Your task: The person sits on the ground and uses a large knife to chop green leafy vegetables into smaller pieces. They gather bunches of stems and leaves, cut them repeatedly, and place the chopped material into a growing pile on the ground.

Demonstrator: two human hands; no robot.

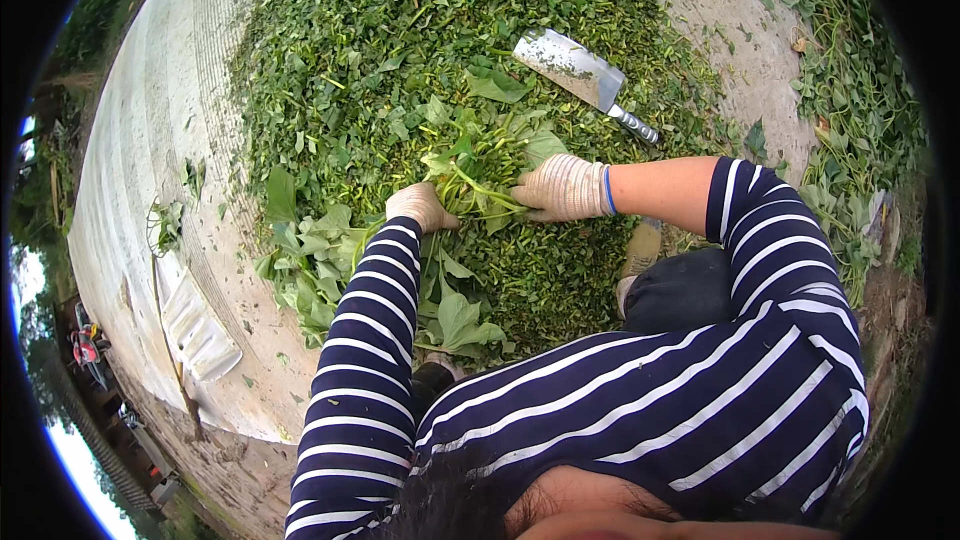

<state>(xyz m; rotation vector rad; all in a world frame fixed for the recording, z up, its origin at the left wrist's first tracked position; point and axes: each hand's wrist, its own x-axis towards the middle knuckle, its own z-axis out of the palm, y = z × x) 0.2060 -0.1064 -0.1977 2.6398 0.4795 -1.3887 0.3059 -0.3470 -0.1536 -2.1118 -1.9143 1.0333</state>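
Observation:
A bundle of leafy green vines (480, 180) lies between my two gloved hands, over a wide heap of chopped leaves and stems (360, 37). My left hand (424, 207), in a whitish knit glove, grips the bundle's left side, and long leafy ends trail beneath my forearm. On the right side my right hand (562, 189), in a similar glove with a blue cuff edge, rests its curled fingers against the stems; whether they close on them is not clear. Beyond it, a broad-bladed cleaver (570, 69) lies flat on the heap, bits of leaf stuck to its blade.
Uncut vines (862, 127) are piled along the right edge of the concrete ground (142, 135). At the left lies a whitish plastic dustpan-like scoop (201, 326) beside a thin stick (169, 345). My shoe (641, 251) stands at the heap's near right edge.

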